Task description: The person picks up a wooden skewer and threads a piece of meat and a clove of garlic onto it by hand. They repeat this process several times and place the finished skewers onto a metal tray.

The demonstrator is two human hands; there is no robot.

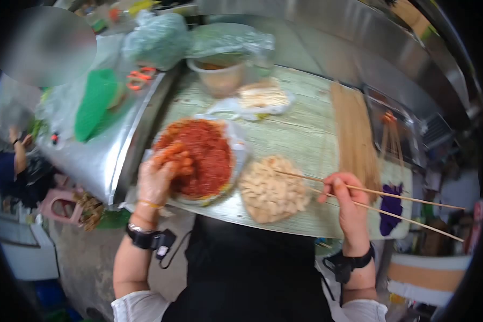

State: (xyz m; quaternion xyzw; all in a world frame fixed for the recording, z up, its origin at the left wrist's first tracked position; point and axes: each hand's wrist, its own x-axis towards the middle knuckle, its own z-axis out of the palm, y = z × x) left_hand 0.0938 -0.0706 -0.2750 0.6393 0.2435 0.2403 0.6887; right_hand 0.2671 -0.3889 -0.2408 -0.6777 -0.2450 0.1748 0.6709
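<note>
My left hand (165, 167) reaches into a round bowl of red minced or sauced food (206, 158). Its fingers are coated orange-red and look spread over the surface, though blur softens them. To the right, a mound of pale, folded pieces of food (273, 188) sits near the board's front edge. My right hand (346, 204) pinches two long thin wooden skewers (408, 198). Their left ends point at the pale mound; the upper one appears to overlap it, and their other ends stick out to the right.
A bundle of long skewers (354, 134) lies on the right of the pale green board (300, 123). A purple cloth-like item (392, 209) is beside it. Behind stand a plastic tub (220, 75) and a bag of pale sticks (260, 99). Orange-handled scissors (139, 78) rest left on a metal counter.
</note>
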